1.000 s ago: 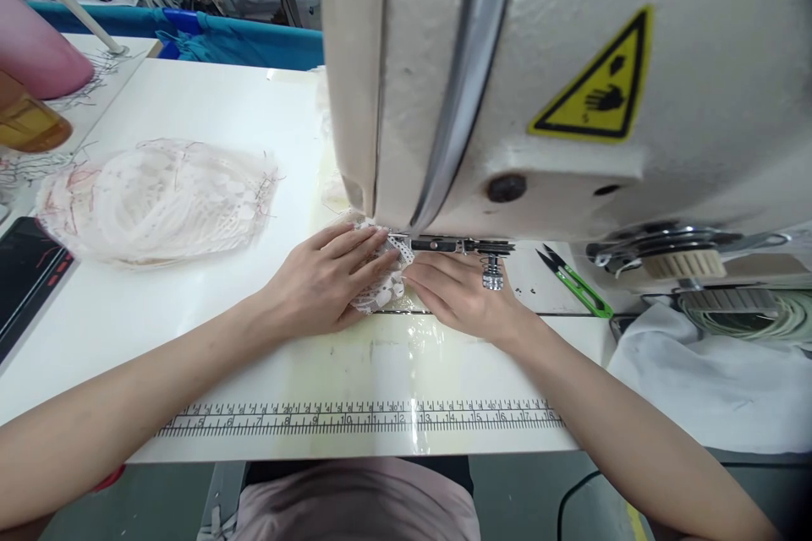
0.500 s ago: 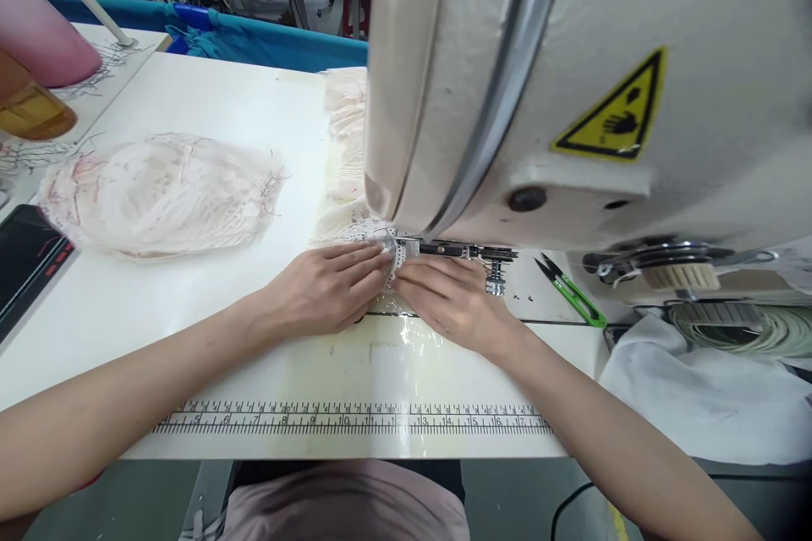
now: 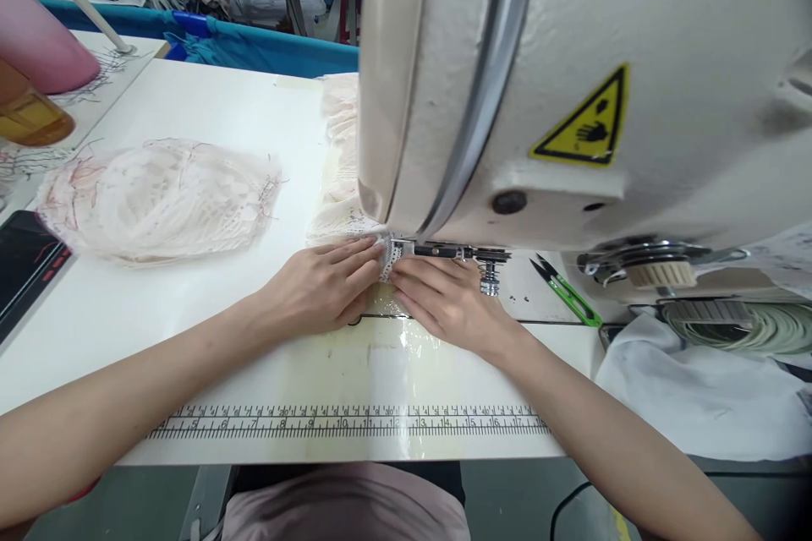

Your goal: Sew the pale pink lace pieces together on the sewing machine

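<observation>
A strip of white and pale pink lace fabric runs under the sewing machine head. My left hand lies on the lace's near end, its fingers stretched flat toward the presser foot. From the other side my right hand has bent fingers closed at the lace edge; its thumb is hidden. Between the two sets of fingertips a little lace shows beside the metal attachment at the foot. The machine head and my fingers hide the stitching point.
Another gathered lace piece with loose threads lies left, near a black phone-like device and a pink thread cone. Green-handled thread snips and white cloth are right. A printed ruler follows the table's front edge.
The camera view has shifted slightly, so the machine appears a little further left. Both hands keep nearly the same place at the lace; my right fingertips are slightly nearer the left ones.
</observation>
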`<action>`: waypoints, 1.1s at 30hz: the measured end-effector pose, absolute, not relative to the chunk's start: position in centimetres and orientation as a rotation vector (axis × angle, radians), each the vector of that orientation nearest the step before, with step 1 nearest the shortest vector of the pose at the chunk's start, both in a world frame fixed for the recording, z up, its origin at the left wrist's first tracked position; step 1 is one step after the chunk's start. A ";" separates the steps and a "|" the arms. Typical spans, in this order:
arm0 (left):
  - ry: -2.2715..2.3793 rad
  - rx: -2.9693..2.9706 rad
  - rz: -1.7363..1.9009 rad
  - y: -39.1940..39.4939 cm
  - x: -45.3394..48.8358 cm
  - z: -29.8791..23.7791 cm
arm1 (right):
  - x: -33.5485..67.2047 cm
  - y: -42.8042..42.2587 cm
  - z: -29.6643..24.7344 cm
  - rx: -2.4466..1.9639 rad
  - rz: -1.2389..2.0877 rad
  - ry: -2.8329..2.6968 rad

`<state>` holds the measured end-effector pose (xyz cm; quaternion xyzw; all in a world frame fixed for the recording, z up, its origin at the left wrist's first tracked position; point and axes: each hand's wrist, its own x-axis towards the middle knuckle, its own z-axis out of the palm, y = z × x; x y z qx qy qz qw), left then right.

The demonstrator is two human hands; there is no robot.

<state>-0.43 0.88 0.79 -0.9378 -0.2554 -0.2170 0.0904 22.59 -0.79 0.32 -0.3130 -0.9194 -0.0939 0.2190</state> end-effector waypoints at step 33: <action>-0.797 -2.786 -0.591 1.1 -0.3 0.4 | 23.6 0.5 -0.7 -1.154 -0.102 -2.468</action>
